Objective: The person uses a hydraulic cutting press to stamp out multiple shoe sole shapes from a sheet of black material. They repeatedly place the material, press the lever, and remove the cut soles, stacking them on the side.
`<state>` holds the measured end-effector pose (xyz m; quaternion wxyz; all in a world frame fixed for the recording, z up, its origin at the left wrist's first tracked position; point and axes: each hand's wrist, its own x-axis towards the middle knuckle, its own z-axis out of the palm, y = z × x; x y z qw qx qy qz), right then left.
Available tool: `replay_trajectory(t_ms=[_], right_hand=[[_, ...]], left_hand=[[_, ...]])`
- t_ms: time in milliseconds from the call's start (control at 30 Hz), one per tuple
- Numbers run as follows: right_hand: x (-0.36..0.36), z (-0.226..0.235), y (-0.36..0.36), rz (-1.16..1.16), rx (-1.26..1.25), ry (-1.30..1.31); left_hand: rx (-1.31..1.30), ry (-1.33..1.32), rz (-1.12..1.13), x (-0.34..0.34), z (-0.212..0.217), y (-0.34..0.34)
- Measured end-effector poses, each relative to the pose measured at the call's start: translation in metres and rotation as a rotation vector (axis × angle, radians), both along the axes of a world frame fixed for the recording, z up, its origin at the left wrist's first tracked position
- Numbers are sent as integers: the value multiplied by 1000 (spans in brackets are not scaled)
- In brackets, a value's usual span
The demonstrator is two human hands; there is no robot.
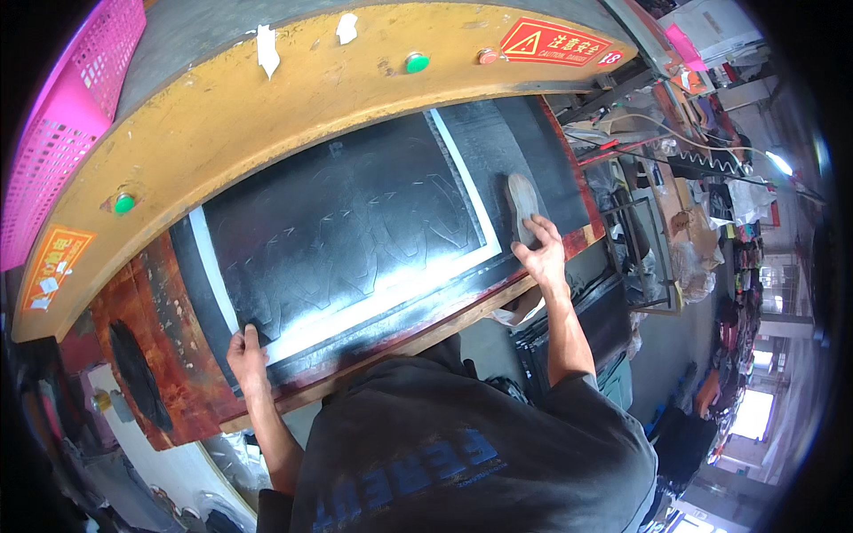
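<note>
Left hand [246, 355]: fingers spread flat on the near left corner of the black sheet [346, 235], pressing down on it; nothing gripped.

Right hand [539, 251]: fingers closed on the near end of a pale, oval, sole-shaped piece [522, 201], which lies on dark material just right of the sheet's white border. The two hands are well apart, one at each end of the sheet.

Black sheet: large, flat, dark, with faint cut outlines scored across its surface; spans the space between the hands and reaches away from them under the machine's arm. A white backing strip [382, 298] shows along its near edge and both short sides.

Worktop [155, 333]: worn reddish-brown board with black patches, carrying the sheet; its bare part runs left of and nearer than the left hand.

Yellow machine arm [267, 111]: broad, curved, chipped paint, beyond both hands and above the sheet. Green buttons: one [124, 202] beyond the left hand, one [417, 62] nearer the right hand's side. A red triangular-warning label [553, 43] lies beyond the right hand; an orange label [53, 265] lies far left of the left hand.

Pink mesh basket [75, 98]: beyond the arm, far left.

Cluttered shelving and bags [702, 204]: right of the right hand, well apart.
</note>
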<state>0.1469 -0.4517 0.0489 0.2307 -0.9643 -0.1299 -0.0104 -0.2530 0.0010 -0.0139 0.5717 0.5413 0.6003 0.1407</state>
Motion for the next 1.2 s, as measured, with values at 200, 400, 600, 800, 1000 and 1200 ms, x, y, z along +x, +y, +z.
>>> replay_trajectory(t_ms=[200, 400, 600, 800, 1000, 1200], right_hand=[[-28, -19, -4, 113, -219, -111], [7, -8, 64, 144, -45, 402], [33, -40, 71, -40, 442, 647], [7, -41, 0, 32, 550, 849], [-77, -2, 60, 469, -19, 181], [-199, -2, 281, 1592, 185, 219]], left_hand=[[-105, -240, 131, 7, 1, -7], [-467, -515, 191, -7, -2, 0], [-418, -554, 295, -6, -22, -3], [-382, -459, 303, -41, -7, -55], [-574, -884, 536, -67, 4, -140], [-544, -1072, 405, -47, 1, -141]])
